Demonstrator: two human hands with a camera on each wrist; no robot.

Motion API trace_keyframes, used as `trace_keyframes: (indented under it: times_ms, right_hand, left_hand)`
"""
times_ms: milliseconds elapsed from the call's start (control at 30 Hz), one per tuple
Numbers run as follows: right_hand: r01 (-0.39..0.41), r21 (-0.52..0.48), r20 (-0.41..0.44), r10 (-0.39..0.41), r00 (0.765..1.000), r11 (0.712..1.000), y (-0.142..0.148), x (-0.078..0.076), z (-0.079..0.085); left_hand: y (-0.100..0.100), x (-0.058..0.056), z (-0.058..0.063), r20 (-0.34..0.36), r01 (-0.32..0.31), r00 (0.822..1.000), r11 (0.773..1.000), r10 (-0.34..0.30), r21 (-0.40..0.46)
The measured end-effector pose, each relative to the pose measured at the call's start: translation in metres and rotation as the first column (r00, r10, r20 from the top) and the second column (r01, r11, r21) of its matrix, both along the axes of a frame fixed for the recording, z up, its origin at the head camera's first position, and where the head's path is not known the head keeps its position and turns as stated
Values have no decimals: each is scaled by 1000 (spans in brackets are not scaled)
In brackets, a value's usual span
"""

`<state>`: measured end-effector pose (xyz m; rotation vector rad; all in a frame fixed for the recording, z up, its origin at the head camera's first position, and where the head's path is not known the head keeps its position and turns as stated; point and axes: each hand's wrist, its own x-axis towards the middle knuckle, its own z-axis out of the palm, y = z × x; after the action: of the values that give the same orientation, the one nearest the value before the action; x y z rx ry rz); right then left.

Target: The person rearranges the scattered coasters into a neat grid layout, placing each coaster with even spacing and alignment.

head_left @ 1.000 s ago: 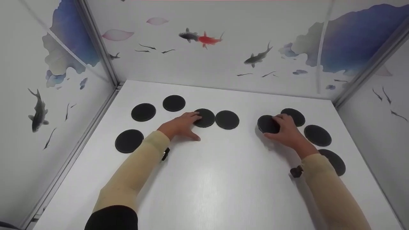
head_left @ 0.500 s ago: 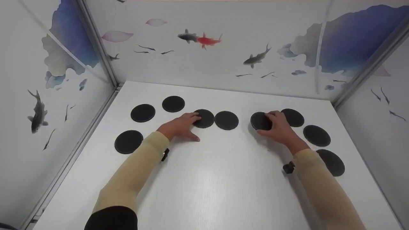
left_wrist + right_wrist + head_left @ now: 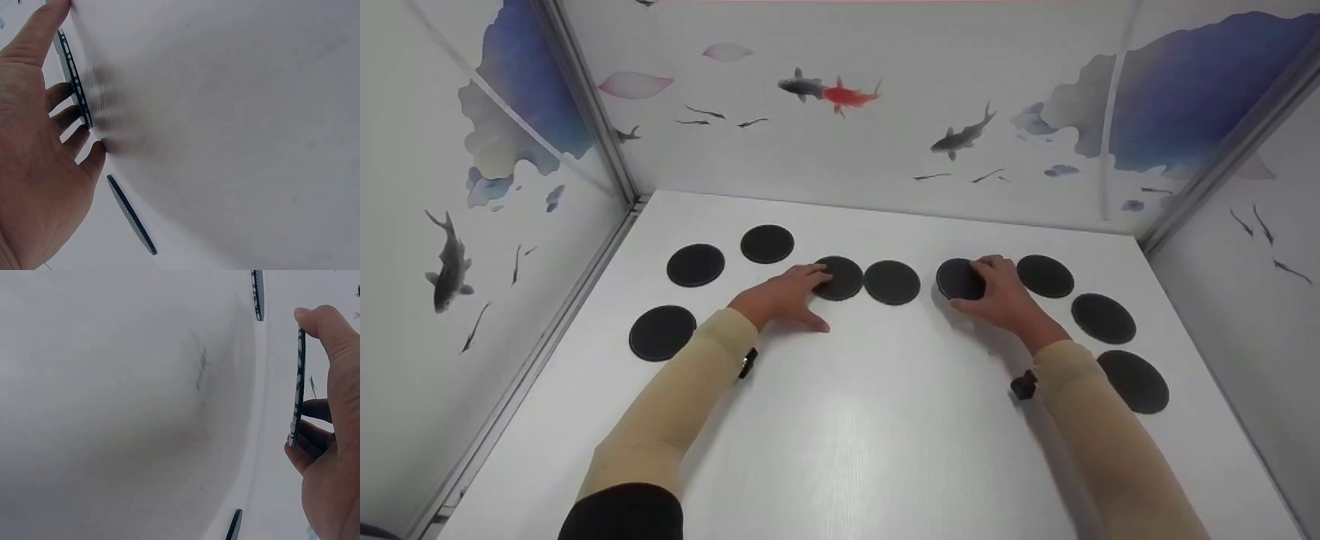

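Right hand [image 3: 1003,295] and its held disc [image 3: 958,280] have shifted leftward over the last second, closer to the middle pair; left hand [image 3: 781,296] unmoved. Nearest: beige sleeves [image 3: 667,412] over both forearms. Next, one black disc at right [image 3: 1136,382], partly behind the right sleeve, and one at left [image 3: 662,333], beside the left sleeve. Left hand relaxed, not gripping, fingertips resting on a flat disc [image 3: 845,280], thumb spread apart from it; just beside that disc, a neighbouring disc [image 3: 892,283]. Right hand grasps the held disc by its rim, thumb opposite fingers, disc apparently raised off the white table [image 3: 847,435]. Farther on, two more discs each side; beyond, back wall [image 3: 885,157] printed with fish
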<state>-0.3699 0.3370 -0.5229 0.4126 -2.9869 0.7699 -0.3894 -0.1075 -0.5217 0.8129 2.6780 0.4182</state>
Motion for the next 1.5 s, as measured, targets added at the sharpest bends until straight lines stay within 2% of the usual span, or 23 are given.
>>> trace_keyframes:
  times_ms: [1000, 1500]
  right_hand:
    - [18, -9, 48, -18, 999, 1000, -18, -16, 0]
    - [11, -22, 67, -10, 998, 1000, -22, -22, -9]
  left_hand:
    - [2, 5, 7, 16, -14, 1000, 1000, 14, -2]
    - [1, 3, 4, 12, -15, 1000, 1000, 16, -10]
